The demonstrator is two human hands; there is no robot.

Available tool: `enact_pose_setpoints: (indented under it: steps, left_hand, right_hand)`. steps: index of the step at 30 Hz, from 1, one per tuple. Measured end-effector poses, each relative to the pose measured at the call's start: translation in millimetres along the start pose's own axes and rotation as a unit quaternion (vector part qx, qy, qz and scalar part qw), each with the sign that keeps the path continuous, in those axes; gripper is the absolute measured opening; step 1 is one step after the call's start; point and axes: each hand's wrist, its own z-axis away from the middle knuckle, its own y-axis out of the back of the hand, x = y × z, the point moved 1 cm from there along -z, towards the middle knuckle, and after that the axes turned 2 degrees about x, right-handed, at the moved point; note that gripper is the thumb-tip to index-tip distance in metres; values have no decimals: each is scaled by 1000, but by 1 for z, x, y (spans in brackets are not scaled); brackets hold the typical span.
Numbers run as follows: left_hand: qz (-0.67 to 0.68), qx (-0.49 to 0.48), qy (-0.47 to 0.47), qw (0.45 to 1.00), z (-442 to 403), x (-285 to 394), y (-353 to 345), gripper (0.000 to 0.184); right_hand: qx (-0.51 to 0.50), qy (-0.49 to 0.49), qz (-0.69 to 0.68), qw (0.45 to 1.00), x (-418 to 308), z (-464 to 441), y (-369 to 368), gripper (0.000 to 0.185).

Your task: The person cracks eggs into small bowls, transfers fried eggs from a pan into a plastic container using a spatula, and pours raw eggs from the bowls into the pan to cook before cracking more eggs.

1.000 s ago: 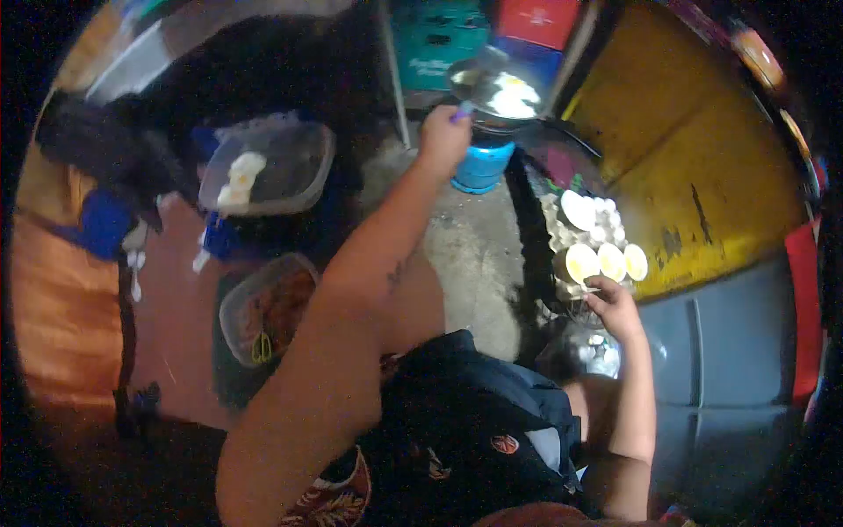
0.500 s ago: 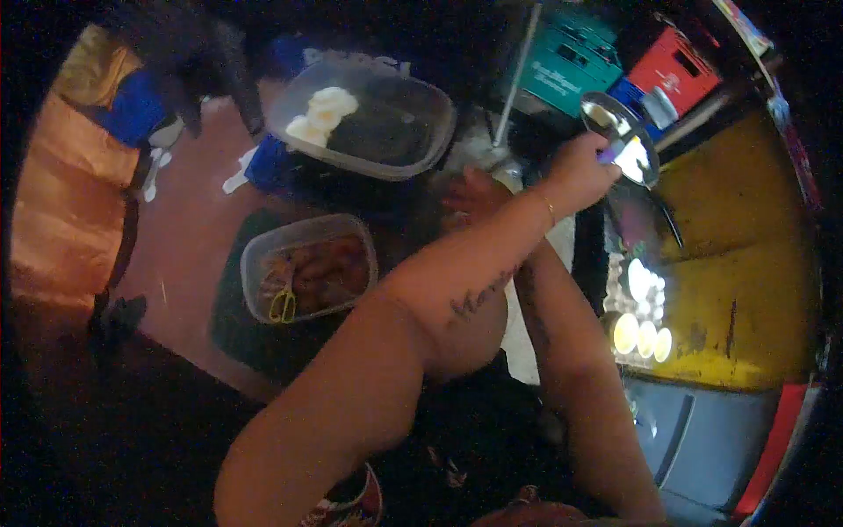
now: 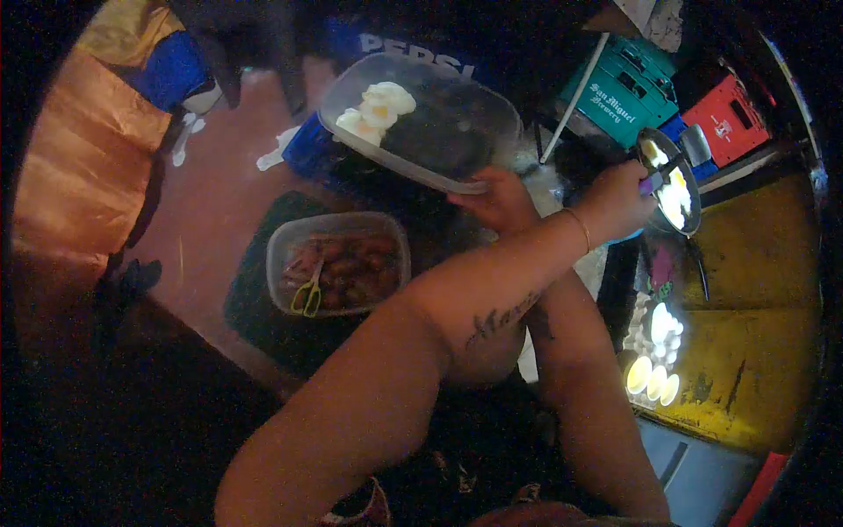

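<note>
**Hand Positions at the Frying Pan and the Fried-Egg Container**

I had the two forearms crossed, the left above the right. The left hand [image 3: 622,200] was closed, its fingers clamped around a purple handle [image 3: 651,183] at the near side of the frying pan [image 3: 697,204]. A dark bar ran from this handle over the pan, in line with a metal blade [image 3: 696,145] at the far rim. The pan contained fried eggs [image 3: 675,198] with set whites and yellow yolks.

I had the right hand [image 3: 502,202] at the near corner of the large transparent container [image 3: 457,183], its fingers touching the rim. I could not tell whether they were closed on it. Several cooked eggs [image 3: 379,112] lay grouped at the left end of this container. Behind it stood a dark blue surface [image 3: 351,35] with white "PEPSI" lettering.

The smaller container [image 3: 272,255] was nearer the body, on a dark green surface [image 3: 255,294]. It held reddish-brown food pieces [image 3: 356,268] and scissors [image 3: 307,297] with yellow-green handles, lying over the food.

Beyond the pan, I noted a green crate [image 3: 625,97] marked "San Miguel Brewery" and a red crate [image 3: 727,123]. Pale eggs [image 3: 665,329] and three bright, rounded, yellow-centred items [image 3: 656,382] were beside a yellow panel [image 3: 746,334].
</note>
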Motion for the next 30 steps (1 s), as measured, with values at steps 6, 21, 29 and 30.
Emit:
enact_pose_setpoints:
  steps: [6, 21, 29, 30]
  left_hand:
    - [22, 32, -33, 999, 7, 22, 13, 28]
    - [-101, 8, 20, 995, 4, 48, 7, 42]
    - [-390, -109, -27, 914, -39, 12, -7, 34]
    - [-408, -115, -22, 905, -41, 18, -10, 34]
  right_hand:
    - [38, -161, -151, 975, 48, 23, 19, 46]
    - [370, -280, -555, 690, -55, 337, 128, 50]
    - [522, -266, -517, 624, -85, 488, 156, 41]
    - [563, -247, -490, 618, -90, 501, 154, 42]
